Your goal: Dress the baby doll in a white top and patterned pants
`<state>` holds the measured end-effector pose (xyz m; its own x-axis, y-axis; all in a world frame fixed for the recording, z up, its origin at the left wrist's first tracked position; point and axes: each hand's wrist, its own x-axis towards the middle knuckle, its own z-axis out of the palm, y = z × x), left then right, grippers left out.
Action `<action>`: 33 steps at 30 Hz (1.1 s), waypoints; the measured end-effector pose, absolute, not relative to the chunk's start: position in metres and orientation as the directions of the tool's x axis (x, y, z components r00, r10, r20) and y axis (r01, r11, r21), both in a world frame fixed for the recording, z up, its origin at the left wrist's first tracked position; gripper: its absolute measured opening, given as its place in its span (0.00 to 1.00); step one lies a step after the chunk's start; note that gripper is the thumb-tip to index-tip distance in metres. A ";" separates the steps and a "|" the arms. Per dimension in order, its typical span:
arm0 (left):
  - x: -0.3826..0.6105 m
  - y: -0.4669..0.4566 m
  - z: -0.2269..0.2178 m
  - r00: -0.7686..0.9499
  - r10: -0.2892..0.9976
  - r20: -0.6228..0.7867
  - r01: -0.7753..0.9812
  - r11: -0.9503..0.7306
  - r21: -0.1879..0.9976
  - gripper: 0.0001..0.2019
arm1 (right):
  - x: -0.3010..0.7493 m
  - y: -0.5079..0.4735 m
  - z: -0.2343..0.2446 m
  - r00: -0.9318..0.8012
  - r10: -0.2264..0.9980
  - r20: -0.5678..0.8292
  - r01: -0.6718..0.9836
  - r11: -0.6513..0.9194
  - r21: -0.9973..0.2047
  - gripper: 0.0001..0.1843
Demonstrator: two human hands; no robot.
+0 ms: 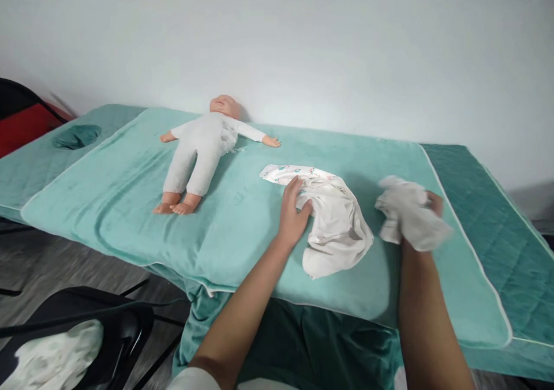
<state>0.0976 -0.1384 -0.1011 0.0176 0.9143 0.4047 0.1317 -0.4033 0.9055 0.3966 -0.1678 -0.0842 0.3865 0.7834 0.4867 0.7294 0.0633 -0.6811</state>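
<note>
A baby doll (203, 147) in a white suit lies on its back on a light teal towel (130, 199), arms spread, head toward the wall. To its right lies a white patterned baby garment (333, 222). My left hand (292, 214) rests on the garment's left edge, fingers curled on the fabric. My right hand (426, 211) is raised just right of the garment and grips a bunched white cloth (409, 214), blurred by motion.
The towel covers a dark green padded table (497, 217) against a white wall. A dark green cloth lump (77, 136) sits at far left. A black chair (108, 326) at lower left holds a white cloth (56, 358). A red and black seat (21, 122) stands at left.
</note>
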 end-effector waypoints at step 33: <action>0.102 -0.137 -0.097 -0.076 0.972 0.221 0.147 -0.208 0.967 0.05 | 0.461 -0.219 -0.104 0.268 0.849 0.455 0.936 -0.118 -0.331 0.33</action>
<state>0.1021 -0.1375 -0.0967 -0.0762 0.9723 0.2209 0.1467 -0.2082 0.9670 0.4610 -0.2190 -0.1043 0.2676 0.8494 0.4549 0.9362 -0.1175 -0.3314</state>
